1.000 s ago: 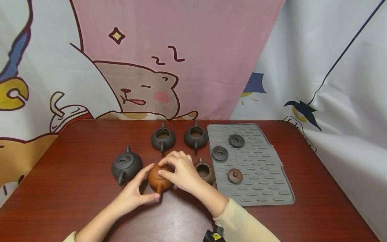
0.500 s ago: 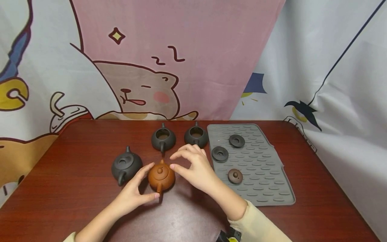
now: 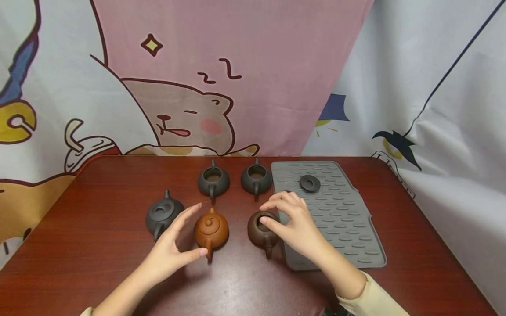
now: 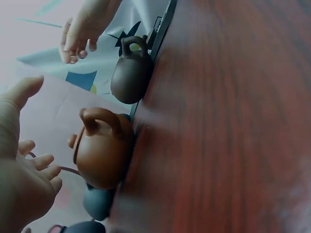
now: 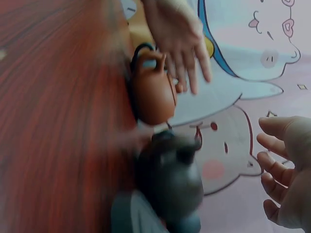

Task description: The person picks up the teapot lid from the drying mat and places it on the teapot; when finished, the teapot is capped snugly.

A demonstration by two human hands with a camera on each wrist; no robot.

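An orange-brown teapot (image 3: 211, 230) with its lid on stands on the red-brown table (image 3: 99, 245). My left hand (image 3: 193, 230) is open just left of it, fingers spread and holding nothing. A lidless brown teapot (image 3: 258, 230) stands to its right. My right hand (image 3: 272, 215) hovers open by that pot and over the grey mat's (image 3: 340, 228) left edge. Its thumb is at the pot's rim, and I cannot tell if it touches. In the left wrist view the orange teapot (image 4: 102, 155) sits beside my left hand (image 4: 22, 165), with the brown teapot (image 4: 131, 75) beyond.
A dark lidded teapot (image 3: 164, 215) stands at the left. Two dark lidless teapots (image 3: 213, 181) (image 3: 256, 179) stand behind. One dark lid (image 3: 309, 183) lies on the mat's far part. A cartoon cloth hangs behind the table.
My right hand left the orange teapot's lid and moved right toward the mat, uncovering the brown teapot and hiding two lids. My left hand's fingers opened away from the orange pot.
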